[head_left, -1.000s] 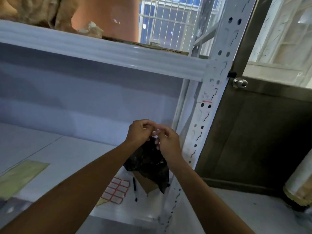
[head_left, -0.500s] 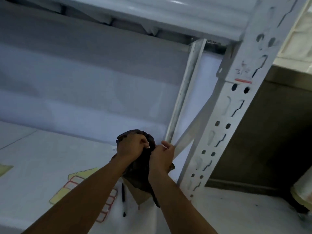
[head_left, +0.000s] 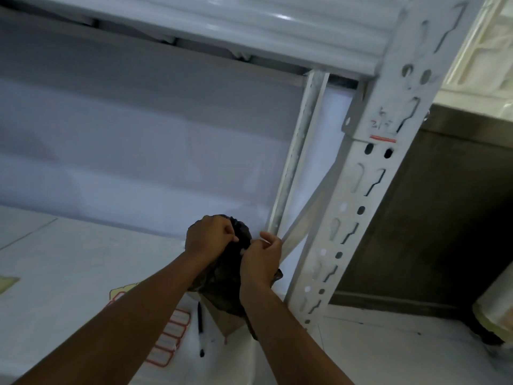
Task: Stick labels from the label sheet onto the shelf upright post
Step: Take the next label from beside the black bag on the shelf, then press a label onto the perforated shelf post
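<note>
Label sheet [head_left: 166,344]: mostly hidden under the left forearm. Black bag [head_left: 222,284]: middle covered by both hands. Anything pinched in the fingertips: too small to tell. Handwriting on shelf upright post [head_left: 358,218]: illegible. Roll [head_left: 497,309]: cut off at right edge.

A black pen [head_left: 200,329] lies on the white shelf board [head_left: 69,262], just beside a crumpled black plastic bag [head_left: 222,287] over brown cardboard [head_left: 226,323].

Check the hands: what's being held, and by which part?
Both hands grip a crumpled black plastic bag at its bunched top: left hand on the left side, right hand on the right. Whether a label is pinched between the fingers cannot be told.
</note>
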